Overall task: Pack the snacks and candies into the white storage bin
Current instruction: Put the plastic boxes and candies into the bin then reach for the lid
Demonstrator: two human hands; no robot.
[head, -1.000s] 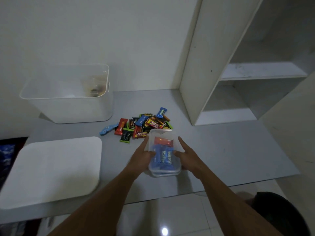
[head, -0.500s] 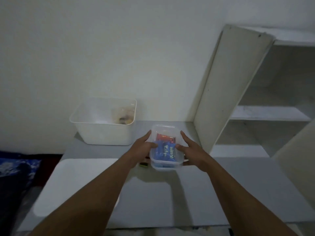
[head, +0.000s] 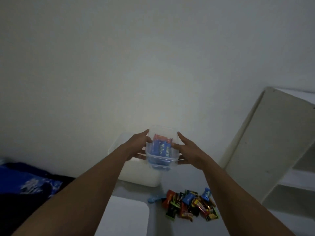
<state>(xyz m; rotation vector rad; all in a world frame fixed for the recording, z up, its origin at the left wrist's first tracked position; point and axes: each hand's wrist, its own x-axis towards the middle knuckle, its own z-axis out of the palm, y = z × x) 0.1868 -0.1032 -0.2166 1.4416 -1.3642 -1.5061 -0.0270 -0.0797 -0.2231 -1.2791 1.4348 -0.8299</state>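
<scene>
I hold a small clear plastic container (head: 161, 160) between both hands, raised above the white storage bin (head: 141, 178). Blue and red snack packets (head: 162, 149) lie inside it. My left hand (head: 138, 145) grips its left side and my right hand (head: 185, 150) its right side, fingers spread along the walls. The bin stands on the grey table against the wall and is mostly hidden behind my arms and the container. A pile of loose wrapped candies (head: 189, 205) lies on the table in front of the bin, to its right.
The white bin lid (head: 126, 217) lies flat on the table at the lower middle. A white shelf unit (head: 265, 150) stands at the right. Dark blue fabric (head: 29, 183) lies at the left beside the table.
Both hands lifted the clear container off the table, carried it over the candy pile and toward the white bin. The view tilted up toward the wall.
</scene>
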